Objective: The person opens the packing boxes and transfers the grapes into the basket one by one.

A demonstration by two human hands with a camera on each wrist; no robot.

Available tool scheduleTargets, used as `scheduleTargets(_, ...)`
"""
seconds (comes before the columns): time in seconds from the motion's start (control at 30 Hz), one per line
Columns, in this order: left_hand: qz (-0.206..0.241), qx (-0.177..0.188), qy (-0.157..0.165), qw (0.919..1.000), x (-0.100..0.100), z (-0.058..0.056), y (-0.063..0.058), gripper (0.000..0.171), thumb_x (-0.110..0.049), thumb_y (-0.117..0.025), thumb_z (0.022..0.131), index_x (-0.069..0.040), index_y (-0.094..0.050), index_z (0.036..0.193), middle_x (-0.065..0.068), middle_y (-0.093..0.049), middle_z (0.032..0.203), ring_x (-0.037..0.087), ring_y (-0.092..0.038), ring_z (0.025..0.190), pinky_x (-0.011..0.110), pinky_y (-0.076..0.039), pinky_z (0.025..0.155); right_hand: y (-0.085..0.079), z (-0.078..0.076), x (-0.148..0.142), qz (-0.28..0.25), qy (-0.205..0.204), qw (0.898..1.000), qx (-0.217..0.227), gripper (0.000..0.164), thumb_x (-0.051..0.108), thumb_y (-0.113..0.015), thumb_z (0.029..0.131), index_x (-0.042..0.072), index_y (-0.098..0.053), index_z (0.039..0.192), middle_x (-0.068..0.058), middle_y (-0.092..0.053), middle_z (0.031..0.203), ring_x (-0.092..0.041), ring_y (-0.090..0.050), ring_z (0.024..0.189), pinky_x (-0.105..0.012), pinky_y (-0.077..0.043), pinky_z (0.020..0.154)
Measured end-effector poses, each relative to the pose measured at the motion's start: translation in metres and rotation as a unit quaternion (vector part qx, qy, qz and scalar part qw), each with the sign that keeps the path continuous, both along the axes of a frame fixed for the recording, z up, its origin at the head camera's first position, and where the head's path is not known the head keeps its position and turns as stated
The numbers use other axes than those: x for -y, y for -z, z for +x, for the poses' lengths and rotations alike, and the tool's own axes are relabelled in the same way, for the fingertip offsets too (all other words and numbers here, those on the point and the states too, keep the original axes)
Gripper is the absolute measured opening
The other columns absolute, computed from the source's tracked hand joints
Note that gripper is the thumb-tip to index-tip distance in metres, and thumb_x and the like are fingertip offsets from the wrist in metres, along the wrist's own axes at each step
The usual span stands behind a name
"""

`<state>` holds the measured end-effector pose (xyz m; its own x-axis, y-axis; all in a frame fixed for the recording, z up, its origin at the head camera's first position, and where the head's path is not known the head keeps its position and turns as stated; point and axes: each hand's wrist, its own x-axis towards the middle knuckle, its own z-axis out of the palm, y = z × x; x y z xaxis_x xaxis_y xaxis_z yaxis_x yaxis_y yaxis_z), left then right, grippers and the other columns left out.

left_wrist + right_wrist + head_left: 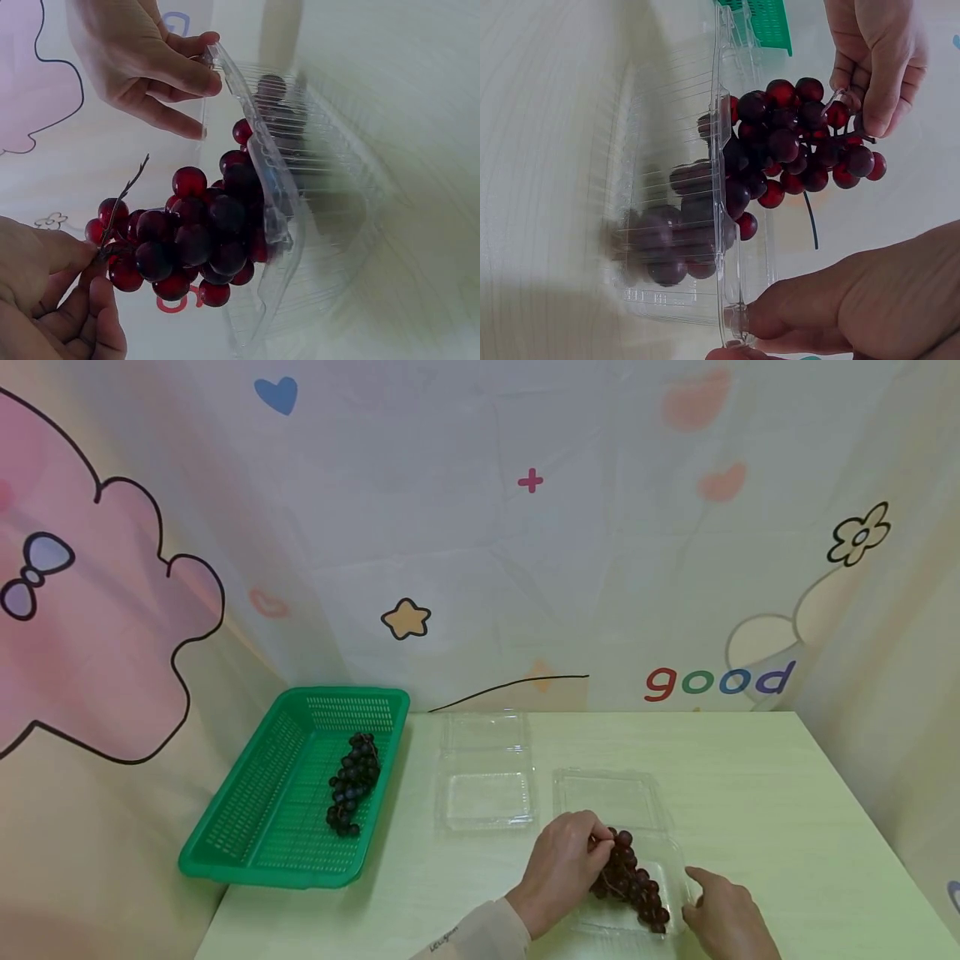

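Observation:
My left hand pinches the stem of a dark red grape bunch, seen close up as glossy red grapes in the left wrist view. One end of the bunch rises above the rim; the other lies low inside a clear plastic clamshell box, visible through its ribbed wall. The box's lid is folded back, away from me. At the right side of the box, my right hand pinches the rim between thumb and fingers. A thin bare twig sticks out of the bunch near the left fingertips.
A green plastic basket stands at the left of the pale table, with another dark grape bunch in it. Between basket and hands lies a second clear clamshell box, opened flat. A printed curtain hangs behind the table.

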<state>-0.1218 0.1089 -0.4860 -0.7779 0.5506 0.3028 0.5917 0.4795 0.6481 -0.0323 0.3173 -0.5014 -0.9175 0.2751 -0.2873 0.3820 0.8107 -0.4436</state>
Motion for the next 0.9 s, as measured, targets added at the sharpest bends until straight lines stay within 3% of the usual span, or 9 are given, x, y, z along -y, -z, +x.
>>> scheduleTargets(0.2, -0.008, -0.023, 0.000, 0.9997, 0.001, -0.001, -0.006, 0.005, -0.014, -0.077, 0.094, -0.017, -0.074, 0.093, -0.013, -0.071, 0.091, -0.004, -0.053, 0.077, 0.011, -0.041, 0.066, 0.000, 0.000, 0.000, -0.001, 0.001, 1.000, 0.000, 0.049, -0.002, -0.073, 0.082, -0.018, -0.057, 0.126, -0.007, -0.065, 0.079, -0.025, -0.063, 0.072, -0.048, -0.053, 0.066)
scheduleTargets(0.63, 0.042, 0.025, 0.038, 0.9981, 0.004, -0.004, -0.014, 0.005, -0.012, -0.071, 0.098, -0.015, -0.068, 0.096, -0.011, -0.066, 0.090, -0.007, -0.052, 0.078, 0.008, -0.044, 0.068, -0.001, -0.001, 0.002, 0.001, 0.003, 1.000, -0.002, 0.049, -0.003, -0.073, 0.082, -0.018, -0.057, 0.126, -0.007, -0.066, 0.078, -0.025, -0.063, 0.073, -0.050, -0.054, 0.068)
scheduleTargets(0.9, 0.063, 0.012, 0.044, 0.9970, 0.006, -0.004, -0.020, 0.007, -0.010, -0.071, 0.098, -0.015, -0.068, 0.095, -0.008, -0.068, 0.091, -0.007, -0.054, 0.078, 0.007, -0.044, 0.066, -0.001, 0.001, 0.001, 0.000, 0.004, 1.000, -0.015, 0.049, -0.002, -0.072, 0.081, -0.017, -0.058, 0.125, -0.005, -0.064, 0.077, -0.025, -0.061, 0.072, -0.049, -0.053, 0.067)
